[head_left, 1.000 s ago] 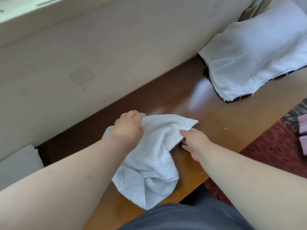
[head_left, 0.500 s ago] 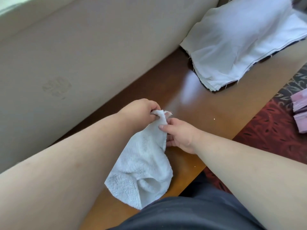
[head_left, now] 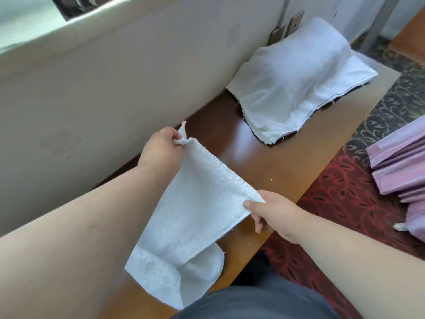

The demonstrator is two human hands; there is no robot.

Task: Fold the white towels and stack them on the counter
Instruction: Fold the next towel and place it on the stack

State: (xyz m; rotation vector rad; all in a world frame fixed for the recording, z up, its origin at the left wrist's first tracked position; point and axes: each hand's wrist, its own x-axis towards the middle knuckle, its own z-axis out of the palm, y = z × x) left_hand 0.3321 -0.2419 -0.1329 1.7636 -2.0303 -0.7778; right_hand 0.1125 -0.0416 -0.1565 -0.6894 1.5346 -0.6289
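Room: cream wall (head_left: 96,93) runs along the far side of the counter, with a pale window ledge (head_left: 27,26) at the upper left and metal brackets (head_left: 287,27) fixed to it farther right.
Counter: glossy brown wood counter (head_left: 287,162), long and narrow, catching a bright reflection near its middle.
Floor: patterned carpet (head_left: 340,196), red near the person and dark with pale leaves farther off.
Towel in hand: small white terry towel (head_left: 197,203) stretched taut above the counter's near end, its lower part hanging slack and curling at the bottom.
Left hand: left hand (head_left: 161,149) pinches the towel's far corner, raised near the wall.
Right hand: right hand (head_left: 273,212) grips the near corner between thumb and fingers, at the counter's front edge.
Stack: pile of white cloths (head_left: 296,81) lies on the far end of the counter, well apart from the hands.
Right side: folded pink fabric (head_left: 400,166) rests on the carpet.
Foreground: dark grey clothing (head_left: 253,305) at the bottom edge.
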